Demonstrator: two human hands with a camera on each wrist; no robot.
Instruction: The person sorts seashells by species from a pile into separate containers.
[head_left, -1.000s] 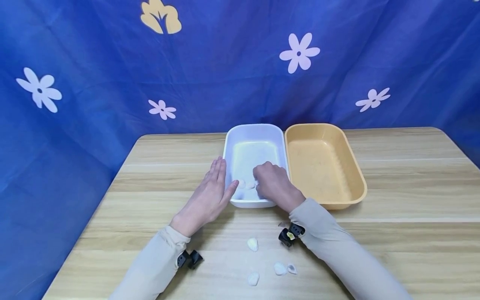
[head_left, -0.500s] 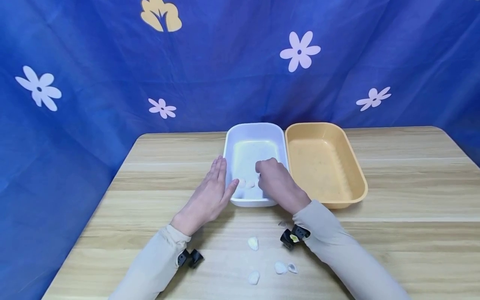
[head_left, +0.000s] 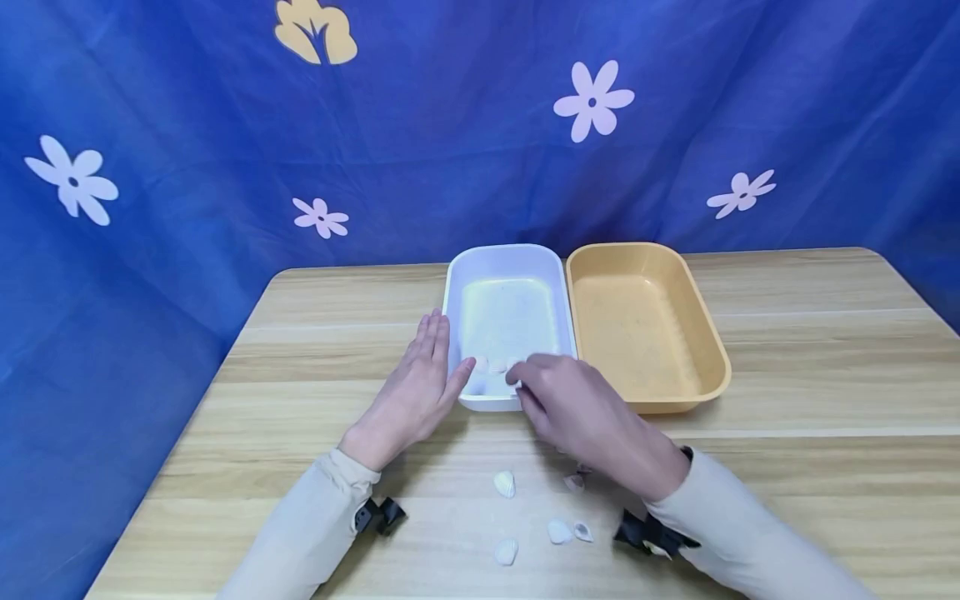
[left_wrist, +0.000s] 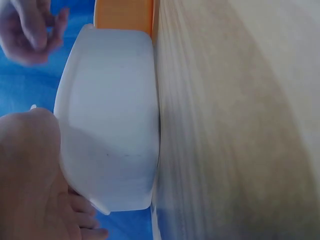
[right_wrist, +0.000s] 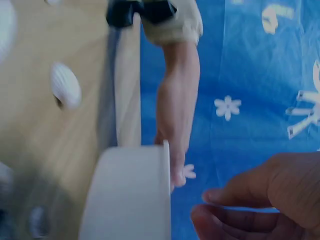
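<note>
My left hand point(head_left: 408, 390) lies along the left side of the white tray point(head_left: 459, 287), fingers straight and thumb over the rim. White seashells point(head_left: 497, 367) sit in a row inside, toward the tray's front. Above the front right rim hovers my right hand point(head_left: 585, 404), fingers loosely bent. Its thumb point(right_wrist: 250, 187) and forefinger stand slightly apart in the right wrist view, with nothing seen between them. On the table before the tray lie several more shells, among them a ribbed one point(head_left: 505, 483), another nearer me point(head_left: 506, 551) and a pair point(head_left: 559, 532) side by side.
A yellow-orange tray point(head_left: 708, 342) stands against the white tray's right side. Both are on a wood-grain table point(head_left: 810, 367), whose far edge meets a blue curtain point(head_left: 465, 125) with flower shapes. Each wrist wears a black strap-mounted camera point(head_left: 390, 517).
My right hand has drawn back from inside the white tray toward its front rim, its fingers loosening. Shells near its wrist have come into sight. The left hand has stayed in place.
</note>
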